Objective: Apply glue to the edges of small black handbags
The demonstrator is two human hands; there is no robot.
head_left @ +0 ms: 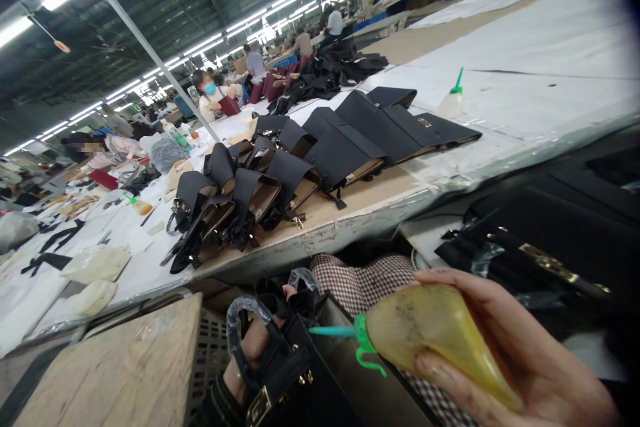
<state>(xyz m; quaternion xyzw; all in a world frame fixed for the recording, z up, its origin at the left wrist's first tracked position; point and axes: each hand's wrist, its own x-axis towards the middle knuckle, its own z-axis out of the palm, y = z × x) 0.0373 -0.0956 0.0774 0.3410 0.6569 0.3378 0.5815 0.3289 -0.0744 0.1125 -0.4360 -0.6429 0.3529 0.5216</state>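
Observation:
My right hand (500, 347) is wrapped round a yellowish squeeze bottle (425, 333) with a green collar and a long, thin nozzle. The bottle is tipped sideways, and its nozzle tip meets or nearly meets the upper edge of a black handbag (300, 373) in my lap. Behind the bag's plastic-wrapped handle, my left hand (256, 339) grips the bag; most of its fingers are hidden by black material. Gold-coloured fittings show on the bag's front, and its grey-brown inside faces the bottle.
Black bag pieces (350, 153) stand in rows on the long table (540, 107) ahead. Another squeeze bottle (451, 103) stands there. A wooden board (125, 367) is at lower left, and more black bags (560, 247) lie at right. People work across the table.

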